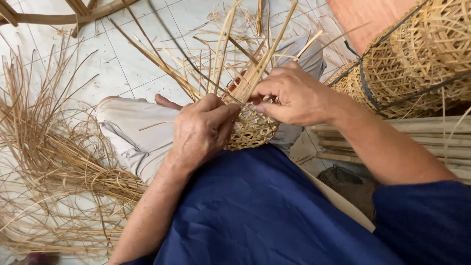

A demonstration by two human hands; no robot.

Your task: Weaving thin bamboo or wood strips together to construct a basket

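A small half-woven bamboo basket [251, 130] rests on my lap, with several loose bamboo strips [230, 44] fanning up and away from its rim. My left hand [201, 130] grips the basket's near left side, fingers curled over the rim. On the right side, my right hand [294, 95] pinches a strip at the rim between thumb and fingers. Part of the basket is hidden behind both hands.
A heap of loose bamboo strips [54, 167] covers the white tiled floor [122, 64] on the left. Finished woven baskets [417, 59], tied with dark cord, are stacked at the upper right above a bundle of flat slats [431, 142]. A curved wooden frame [64, 17] lies at top left.
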